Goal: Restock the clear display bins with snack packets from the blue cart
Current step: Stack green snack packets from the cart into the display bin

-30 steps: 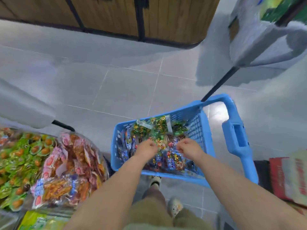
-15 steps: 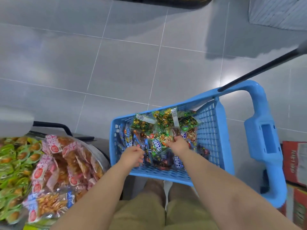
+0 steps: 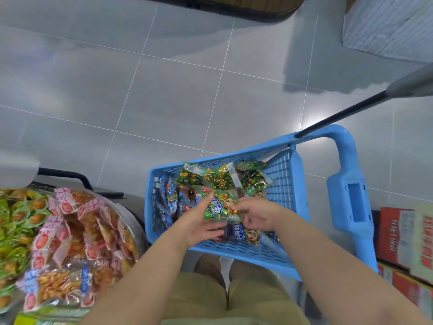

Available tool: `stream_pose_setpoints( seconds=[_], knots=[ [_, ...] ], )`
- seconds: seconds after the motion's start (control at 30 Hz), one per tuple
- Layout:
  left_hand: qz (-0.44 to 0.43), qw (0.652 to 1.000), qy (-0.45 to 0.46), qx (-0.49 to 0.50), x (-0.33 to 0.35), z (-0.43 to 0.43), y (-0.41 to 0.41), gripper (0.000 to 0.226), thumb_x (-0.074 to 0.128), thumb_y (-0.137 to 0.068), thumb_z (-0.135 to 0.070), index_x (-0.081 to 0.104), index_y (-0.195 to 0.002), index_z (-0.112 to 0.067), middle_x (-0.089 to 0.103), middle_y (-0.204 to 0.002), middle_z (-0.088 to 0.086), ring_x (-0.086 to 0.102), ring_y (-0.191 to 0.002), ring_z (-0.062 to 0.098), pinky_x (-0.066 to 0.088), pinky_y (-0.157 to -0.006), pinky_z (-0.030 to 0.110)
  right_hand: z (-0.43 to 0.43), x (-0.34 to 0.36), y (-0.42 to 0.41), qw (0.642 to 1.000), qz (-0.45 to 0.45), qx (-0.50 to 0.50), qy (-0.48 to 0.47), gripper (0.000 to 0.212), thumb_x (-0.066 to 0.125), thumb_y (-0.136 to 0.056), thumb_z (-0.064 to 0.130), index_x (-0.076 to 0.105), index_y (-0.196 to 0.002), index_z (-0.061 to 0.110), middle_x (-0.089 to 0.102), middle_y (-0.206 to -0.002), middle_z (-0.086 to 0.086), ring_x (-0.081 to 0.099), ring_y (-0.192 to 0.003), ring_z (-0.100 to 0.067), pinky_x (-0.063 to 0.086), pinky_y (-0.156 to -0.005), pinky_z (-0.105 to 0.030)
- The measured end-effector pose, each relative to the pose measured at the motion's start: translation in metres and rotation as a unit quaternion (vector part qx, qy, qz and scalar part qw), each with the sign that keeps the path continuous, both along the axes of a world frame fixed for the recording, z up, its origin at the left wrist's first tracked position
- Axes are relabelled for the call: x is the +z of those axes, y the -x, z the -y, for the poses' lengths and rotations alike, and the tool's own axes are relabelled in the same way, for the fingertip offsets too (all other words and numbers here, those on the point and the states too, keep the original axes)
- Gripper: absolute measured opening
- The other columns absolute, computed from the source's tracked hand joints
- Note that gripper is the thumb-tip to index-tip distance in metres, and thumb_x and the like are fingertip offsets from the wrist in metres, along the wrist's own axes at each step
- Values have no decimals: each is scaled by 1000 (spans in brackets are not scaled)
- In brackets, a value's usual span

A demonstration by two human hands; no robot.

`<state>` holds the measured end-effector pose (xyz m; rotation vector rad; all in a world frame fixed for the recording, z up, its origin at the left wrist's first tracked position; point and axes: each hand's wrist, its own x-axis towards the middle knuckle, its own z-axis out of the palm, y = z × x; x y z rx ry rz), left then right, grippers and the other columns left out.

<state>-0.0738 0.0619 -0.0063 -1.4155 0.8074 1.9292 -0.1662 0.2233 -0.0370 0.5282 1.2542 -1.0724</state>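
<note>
The green packet [image 3: 218, 207] sits at the top of the heap inside the blue cart [image 3: 246, 252], raised just above the blue packets [image 3: 169, 195] and near the gold-and-green candy bags [image 3: 220, 177] at the far wall. The right grip [image 3: 257, 214] has its fingers curled and pinches the packet's right end. The left grip [image 3: 199, 224] is released, fingers straight and spread, touching the packet's near-left edge without closing on it. The step in hand appears to be lifting this packet out. To do it well, the left grip should slide under the slack middle and close, since a thin, crinkly bag held by one corner is likely to sag, twist or slip. Lift straight up until it is clear of the cart's rim, so its trailing edge does not catch the neighbouring packets and drag them out. Then carry it left to the clear display bin [image 3: 138, 219], which is already heaped with red-and-white packets [image 3: 77, 231]. Lay it flat there instead of dropping it, as a loose bag could slide off the mound.
</note>
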Motion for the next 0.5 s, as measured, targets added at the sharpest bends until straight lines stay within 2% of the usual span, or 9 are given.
stream_pose_setpoints(
  seconds=[0.07, 0.13, 0.2, 0.23, 0.3, 0.4, 0.5],
  knots=[
    [-21, 995, 14, 93, 3, 1, 2, 63, 71, -82, -16, 40, -138, -15, 46, -136, 19, 66, -95, 38, 59, -67, 44, 5, 3, 2, 999, -29, 29, 31, 25, 71, -82, 20, 59, -104, 16, 62, -74, 5, 49, -51, -3, 42, -46, -16],
    [-32, 992, 47, 115, 1, 7, -1, 77, 66, -84, 0, 26, -148, -19, 44, -137, 17, 63, -101, 40, 60, -67, 44, 14, 4, 8, 994, -85, 66, 32, 35, 73, -78, 28, 59, -109, 17, 67, -86, 2, 58, -64, -7, 51, -58, -22],
    [-30, 990, 92, 100, 1, 15, -6, 85, 66, -85, 0, 17, -151, -23, 37, -145, 15, 60, -106, 38, 59, -70, 43, 23, -5, 16, 972, -218, 83, -39, 38, 68, -84, 28, 56, -117, 14, 62, -112, -2, 61, -90, -13, 53, -80, -30],
    [-23, 988, 118, 94, -1, 21, -8, 88, 67, -85, -2, 14, -152, -22, 32, -150, 14, 59, -106, 37, 59, -70, 41, 27, -10, 22, 948, -295, 80, -91, 45, 68, -85, 25, 50, -125, 13, 57, -123, -3, 57, -102, -16, 50, -90, -32],
    [-7, 983, 166, 83, -5, 32, -15, 89, 69, -85, -5, 13, -153, -20, 27, -154, 13, 60, -105, 36, 58, -72, 39, 35, -22, 33, 911, -381, 84, -133, 66, 71, -82, 18, 38, -138, 11, 47, -137, -7, 49, -117, -20, 42, -97, -31],
    [0, 980, 183, 82, -15, 49, -29, 80, 70, -83, -2, 26, -149, -12, 38, -149, 13, 63, -101, 32, 54, -87, 42, 47, -41, 45, 906, -375, 151, -128, 86, 75, -79, 20, 22, -148, 11, 33, -149, -11, 38, -133, -28, 35, -106, -37],
    [-37, 983, 161, 78, -21, 59, -41, 69, 65, -84, 6, 34, -145, -4, 40, -147, 18, 57, -116, 34, 51, -90, 40, 56, -57, 46, 908, -349, 191, -135, 94, 76, -79, 21, 15, -150, 12, 31, -151, -14, 34, -135, -33, 35, -107, -41]
  ],
)
